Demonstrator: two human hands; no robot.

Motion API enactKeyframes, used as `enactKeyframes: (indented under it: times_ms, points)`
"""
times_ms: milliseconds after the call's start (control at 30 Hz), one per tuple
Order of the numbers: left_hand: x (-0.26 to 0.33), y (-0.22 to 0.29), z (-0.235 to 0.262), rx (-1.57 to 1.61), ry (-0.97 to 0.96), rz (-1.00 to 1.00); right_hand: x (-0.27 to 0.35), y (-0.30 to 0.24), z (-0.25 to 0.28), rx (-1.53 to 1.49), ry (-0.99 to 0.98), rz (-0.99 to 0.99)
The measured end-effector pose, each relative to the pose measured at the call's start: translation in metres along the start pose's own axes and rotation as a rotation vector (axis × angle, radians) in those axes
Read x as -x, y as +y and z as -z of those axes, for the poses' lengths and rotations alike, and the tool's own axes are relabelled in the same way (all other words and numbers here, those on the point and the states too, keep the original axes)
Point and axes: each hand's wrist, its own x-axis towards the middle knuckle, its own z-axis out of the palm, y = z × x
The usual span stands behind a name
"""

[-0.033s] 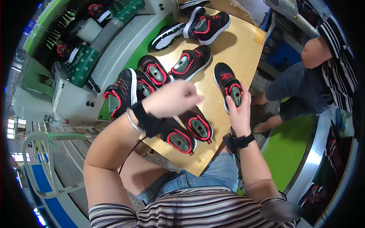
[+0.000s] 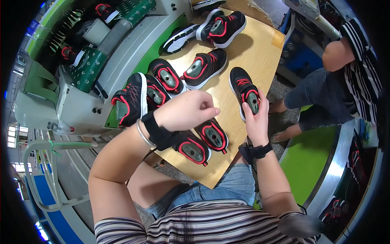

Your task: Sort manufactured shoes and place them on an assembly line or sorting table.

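My right hand grips the heel end of a black sneaker with red laces, a red collar lining and a white sole, its toe pointing away from me. A green shoe last fills its opening. My left hand is raised over the table, fingers curled with the thumb out; whatever they may hold is hidden. Beneath and beside it stand two sneakers, the left one and the right one, lasts inside, toes hidden by my hand and wrist.
Several matching sneakers stand or lean along the left and far side of the wooden table. A machine with green perforated drums borders the left. Another person is at the right, near a green belt.
My left hand has moved very slightly to the right and is sharper now. The right hand and its sneaker have barely moved.
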Motion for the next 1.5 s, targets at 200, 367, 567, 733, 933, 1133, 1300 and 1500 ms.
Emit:
enactKeyframes:
  times_ms: [200, 367, 567, 733, 933, 1133, 1300, 1500]
  points:
    - [-0.059, -0.077, 0.027, -0.536, 0.823, -0.174, -0.001, -0.001, -0.003, 0.003, -0.020, 0.077]
    - [-0.089, -0.063, 0.019, -0.314, 0.355, 0.172, -0.001, 0.001, 0.001, 0.014, -0.030, 0.037]
    - [-0.093, -0.039, 0.007, 0.329, 0.411, 0.222, -0.001, 0.005, 0.001, 0.011, -0.036, 0.005]
    - [-0.044, -0.033, -0.040, -0.181, 0.438, 0.025, -0.016, 0.017, 0.014, -0.185, -0.142, -0.075]
    - [-0.026, -0.017, -0.022, -0.527, 0.348, -0.014, -0.049, 0.026, 0.009, -0.407, -0.176, -0.124]
    - [-0.045, -0.034, -0.011, -0.273, 0.083, -0.144, -0.072, 0.000, 0.029, -0.268, -0.676, -0.044]
    - [-0.046, -0.051, -0.006, -0.182, 0.024, -0.219, -0.190, -0.011, 0.013, 0.075, -0.635, -0.118]
    - [-0.055, -0.040, -0.004, -0.258, -0.047, -0.175, -0.290, 0.022, -0.108, 0.297, -0.337, -0.166]
